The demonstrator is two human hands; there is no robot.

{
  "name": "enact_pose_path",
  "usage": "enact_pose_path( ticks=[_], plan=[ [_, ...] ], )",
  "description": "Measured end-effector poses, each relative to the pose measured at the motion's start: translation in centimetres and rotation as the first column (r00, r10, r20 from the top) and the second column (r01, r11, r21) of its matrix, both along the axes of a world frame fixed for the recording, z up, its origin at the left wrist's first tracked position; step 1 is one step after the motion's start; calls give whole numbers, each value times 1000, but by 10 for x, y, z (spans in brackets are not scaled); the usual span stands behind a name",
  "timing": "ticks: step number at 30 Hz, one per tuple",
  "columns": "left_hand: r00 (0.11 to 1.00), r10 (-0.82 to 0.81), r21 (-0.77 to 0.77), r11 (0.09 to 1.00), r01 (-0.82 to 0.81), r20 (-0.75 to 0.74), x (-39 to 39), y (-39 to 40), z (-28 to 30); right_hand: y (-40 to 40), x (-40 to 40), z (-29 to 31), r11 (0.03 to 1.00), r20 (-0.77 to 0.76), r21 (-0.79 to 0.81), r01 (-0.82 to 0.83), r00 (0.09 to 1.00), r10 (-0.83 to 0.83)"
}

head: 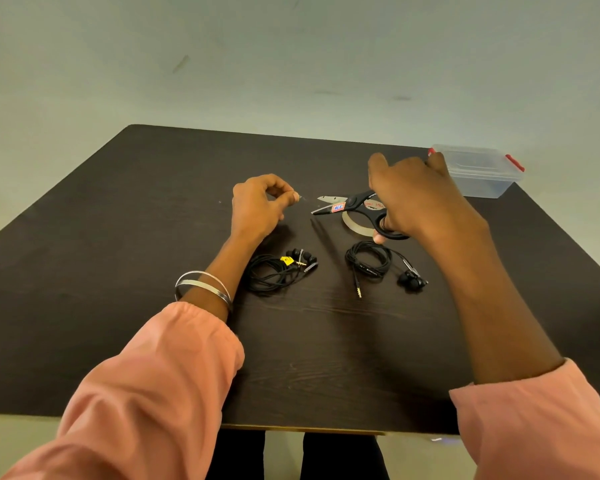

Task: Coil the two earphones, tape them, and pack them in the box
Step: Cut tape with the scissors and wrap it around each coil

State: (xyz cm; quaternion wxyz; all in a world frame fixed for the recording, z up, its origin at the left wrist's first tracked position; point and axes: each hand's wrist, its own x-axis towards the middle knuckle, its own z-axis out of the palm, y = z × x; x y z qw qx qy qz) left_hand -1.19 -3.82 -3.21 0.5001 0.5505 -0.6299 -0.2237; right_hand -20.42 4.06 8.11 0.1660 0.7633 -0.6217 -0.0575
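Bangles [203, 284] sit on the left wrist at lower left. Just above centre-left, the left hand [258, 206] is pinched shut on the free end of a clear tape strip, keeping it taut so it can be cut. Below it lies one coiled earphone [279, 271], the second earphone [374, 263] to its right, both loose on the table [118, 220] within reach for taping. Right of centre, the right hand [416, 199] grips the scissors [357, 211], blades parted toward the strip, over the tape roll [355, 226]. At upper right the box [482, 171] waits, lid on.
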Motion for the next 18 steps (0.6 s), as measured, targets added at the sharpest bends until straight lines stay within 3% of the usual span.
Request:
enact_pose_path(
  ticks=[18],
  plan=[
    [1000,-8,0,1000,8,2,2,3,0,-1,16,3,996,-54,-47,-75,996,72]
  ],
)
